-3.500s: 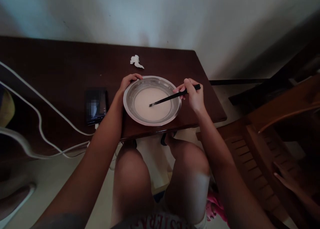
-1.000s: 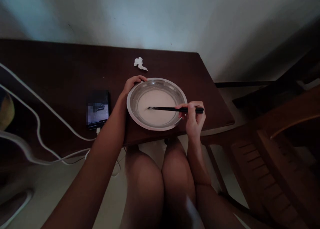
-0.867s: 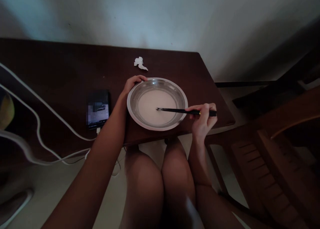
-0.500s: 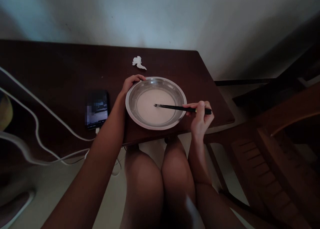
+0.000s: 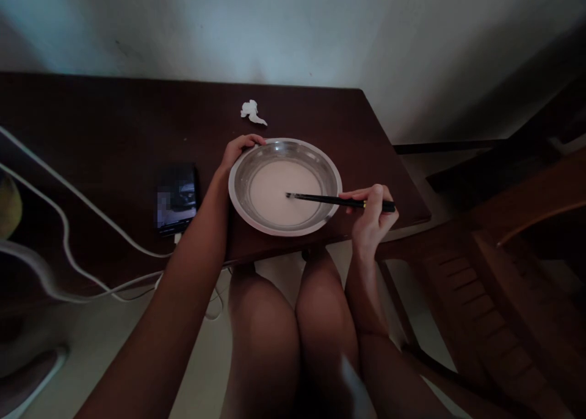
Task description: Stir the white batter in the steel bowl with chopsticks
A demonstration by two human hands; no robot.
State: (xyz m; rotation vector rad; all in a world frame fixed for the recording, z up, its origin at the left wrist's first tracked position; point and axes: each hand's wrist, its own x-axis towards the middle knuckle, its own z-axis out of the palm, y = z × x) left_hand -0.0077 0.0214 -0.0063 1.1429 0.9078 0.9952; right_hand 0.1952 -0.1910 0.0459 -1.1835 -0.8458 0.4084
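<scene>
A round metal basin (image 5: 284,231) sits near the table's front edge, with a cloudy whitish liquid (image 5: 274,190) in its bottom. My left hand (image 5: 238,150) grips the basin's far left rim, its fingers curled over the edge. Black chopsticks (image 5: 320,199) are held together in my right hand (image 5: 373,214), at the right of the basin. They cross the right rim nearly level, and their pale-coated tips touch the liquid near the middle.
The dark wooden table (image 5: 91,120) runs along a wall. A crumpled white tissue (image 5: 251,112) lies behind the basin. To the left is a phone (image 5: 176,200) on a charging cable; more white cables (image 5: 66,229) hang nearby. A wooden chair (image 5: 467,278) stands at right.
My right hand has shifted slightly to the right, and the chopstick tips have moved a little the same way in the liquid. My left hand keeps its hold on the rim.
</scene>
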